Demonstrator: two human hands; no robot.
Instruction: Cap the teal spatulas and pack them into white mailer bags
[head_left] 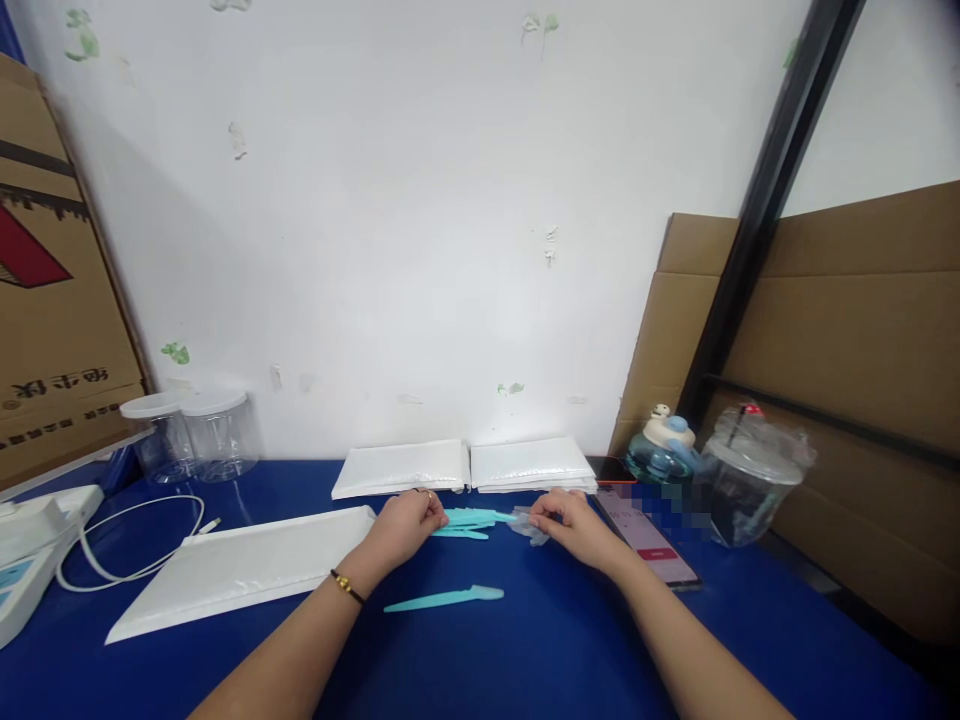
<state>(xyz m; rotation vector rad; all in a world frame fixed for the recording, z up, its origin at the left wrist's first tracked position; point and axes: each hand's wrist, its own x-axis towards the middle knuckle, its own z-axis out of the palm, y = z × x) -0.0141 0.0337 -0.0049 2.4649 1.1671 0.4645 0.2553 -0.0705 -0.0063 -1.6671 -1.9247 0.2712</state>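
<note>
My left hand (409, 524) is closed in a pinch at the left end of a bunch of teal eyebrow razors (471, 518); how many it grips is hidden. My right hand (568, 523) pinches a small crumpled clear plastic bag (529, 527) just right of the bunch. The tip of one razor reaches toward this plastic, and I cannot tell whether it is inside. Nearer to me, one more teal eyebrow razor (444, 599) lies by itself on the blue table, its paler wide end pointing right.
White padded mailers lie at left (255, 562), with two stacks, one at back centre (401, 467) and one beside it (531, 463). A phone (646, 535), teal bottle (660, 450) and plastic cup (750, 485) stand right. Clear jars (217, 435) and a white cable (124, 578) occupy the left.
</note>
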